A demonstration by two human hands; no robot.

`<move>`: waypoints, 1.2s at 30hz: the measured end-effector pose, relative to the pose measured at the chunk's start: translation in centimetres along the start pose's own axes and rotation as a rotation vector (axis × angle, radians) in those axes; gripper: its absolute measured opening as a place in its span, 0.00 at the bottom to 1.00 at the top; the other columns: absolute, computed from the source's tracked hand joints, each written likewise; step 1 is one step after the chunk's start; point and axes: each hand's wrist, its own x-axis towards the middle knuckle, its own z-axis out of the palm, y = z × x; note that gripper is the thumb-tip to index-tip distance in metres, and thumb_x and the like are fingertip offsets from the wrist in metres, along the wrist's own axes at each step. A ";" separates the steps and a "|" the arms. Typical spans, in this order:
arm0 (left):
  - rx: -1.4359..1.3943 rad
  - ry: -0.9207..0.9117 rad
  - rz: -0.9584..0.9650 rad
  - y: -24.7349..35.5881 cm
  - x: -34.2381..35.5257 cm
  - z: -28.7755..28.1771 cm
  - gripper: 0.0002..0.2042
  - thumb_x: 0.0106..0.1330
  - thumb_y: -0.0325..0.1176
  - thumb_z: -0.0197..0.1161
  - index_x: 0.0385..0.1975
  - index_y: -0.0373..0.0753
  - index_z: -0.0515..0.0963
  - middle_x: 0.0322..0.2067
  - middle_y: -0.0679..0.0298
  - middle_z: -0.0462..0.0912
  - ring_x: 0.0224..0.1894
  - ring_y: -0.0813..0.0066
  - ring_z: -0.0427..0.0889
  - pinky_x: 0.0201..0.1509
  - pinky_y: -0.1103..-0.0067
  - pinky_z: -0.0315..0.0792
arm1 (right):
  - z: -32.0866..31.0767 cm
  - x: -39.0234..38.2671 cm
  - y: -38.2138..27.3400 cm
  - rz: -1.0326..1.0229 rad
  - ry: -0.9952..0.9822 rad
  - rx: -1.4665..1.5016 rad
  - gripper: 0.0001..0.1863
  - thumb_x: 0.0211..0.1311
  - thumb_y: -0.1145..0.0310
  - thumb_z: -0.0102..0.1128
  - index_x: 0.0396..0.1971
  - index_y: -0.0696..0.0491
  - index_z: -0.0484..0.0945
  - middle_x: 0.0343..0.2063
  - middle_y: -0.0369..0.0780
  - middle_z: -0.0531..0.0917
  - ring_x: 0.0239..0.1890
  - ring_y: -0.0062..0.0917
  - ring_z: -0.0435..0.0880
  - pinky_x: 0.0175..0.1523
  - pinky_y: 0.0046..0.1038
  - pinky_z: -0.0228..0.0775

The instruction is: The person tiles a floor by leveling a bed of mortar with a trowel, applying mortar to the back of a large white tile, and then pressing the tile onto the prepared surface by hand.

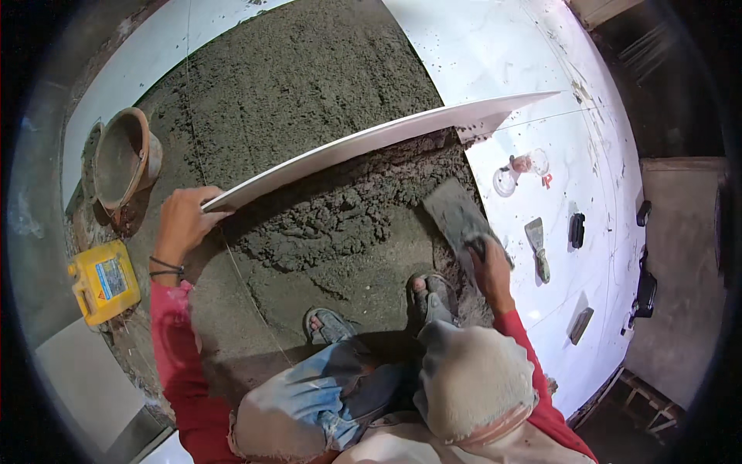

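Observation:
My left hand is closed around the left end of a large white tile, seen almost edge-on and slanting up to the right across grey mortar. The tile's far right end reaches over the white laid tiles. In my right hand is the handle of a rectangular trowel. Its mortar-smeared blade lies at the right border of the mortar, beside the laid tiles. Loose mortar forms a rough ridge on my side of the tile. What lies under the tile is hidden.
A bucket and a yellow jug stand at the left. On the laid tiles at right are a suction cup lifter, a scraper, a black object and a grey block. A thin string crosses the left side.

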 end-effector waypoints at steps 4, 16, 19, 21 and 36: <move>-0.089 0.052 0.023 0.4 -1.0 0.7 0.10 0.54 0.31 0.71 0.38 0.45 0.85 0.34 0.58 0.86 0.36 0.57 0.86 0.38 0.71 0.76 | -3.8 -9.9 3.4 0.233 -0.300 0.026 0.22 0.59 0.67 0.66 0.53 0.52 0.73 0.42 0.49 0.79 0.46 0.47 0.78 0.49 0.42 0.71; -0.023 0.051 -0.028 0.9 -2.1 1.8 0.19 0.52 0.22 0.63 0.45 0.45 0.84 0.37 0.56 0.86 0.41 0.53 0.85 0.44 0.69 0.77 | -12.4 27.1 -5.5 -0.599 -0.099 -0.275 0.30 0.50 0.66 0.73 0.57 0.45 0.77 0.49 0.41 0.82 0.49 0.34 0.80 0.56 0.40 0.72; -0.004 0.049 -0.034 -0.7 -1.6 0.6 0.21 0.51 0.22 0.61 0.47 0.45 0.84 0.38 0.54 0.86 0.42 0.51 0.84 0.47 0.68 0.77 | -12.4 33.0 -6.1 -0.528 -0.454 -0.332 0.14 0.58 0.68 0.68 0.45 0.47 0.86 0.24 0.39 0.87 0.28 0.29 0.85 0.39 0.34 0.79; 0.075 0.087 0.038 -1.8 0.1 -0.8 0.20 0.52 0.24 0.61 0.47 0.43 0.83 0.39 0.52 0.86 0.43 0.49 0.84 0.51 0.67 0.76 | -12.6 36.3 -6.4 -0.660 -0.330 -0.251 0.11 0.60 0.70 0.66 0.43 0.47 0.87 0.24 0.41 0.86 0.30 0.29 0.85 0.40 0.32 0.79; 0.182 0.171 -0.076 -4.2 4.8 1.0 0.14 0.56 0.34 0.70 0.43 0.57 0.85 0.33 0.59 0.87 0.34 0.59 0.85 0.38 0.68 0.77 | -8.2 40.1 -4.7 -0.672 -0.303 -0.162 0.11 0.55 0.74 0.67 0.40 0.54 0.86 0.31 0.43 0.88 0.29 0.30 0.87 0.37 0.33 0.78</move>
